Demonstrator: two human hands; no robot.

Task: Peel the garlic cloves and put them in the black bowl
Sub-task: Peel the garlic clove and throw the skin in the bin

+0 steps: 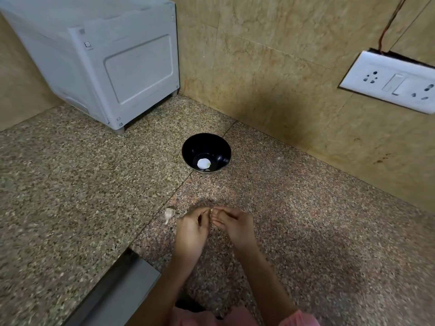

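Note:
A black bowl point(206, 152) stands on the speckled stone counter near the wall, with a peeled white garlic clove point(203, 163) lying in its bottom. Nearer to me, my left hand point(191, 229) and my right hand point(234, 225) meet fingertip to fingertip just above the counter. Between their fingertips they pinch a small garlic clove point(212, 210), of which only a pale sliver shows. An unpeeled clove point(169, 214) with papery skin lies on the counter just left of my left hand.
A white appliance point(106, 60) stands at the back left against the wall. A white socket and switch plate point(390, 81) hangs on the right wall. A grey metal ledge point(120, 288) runs along the counter's near left edge.

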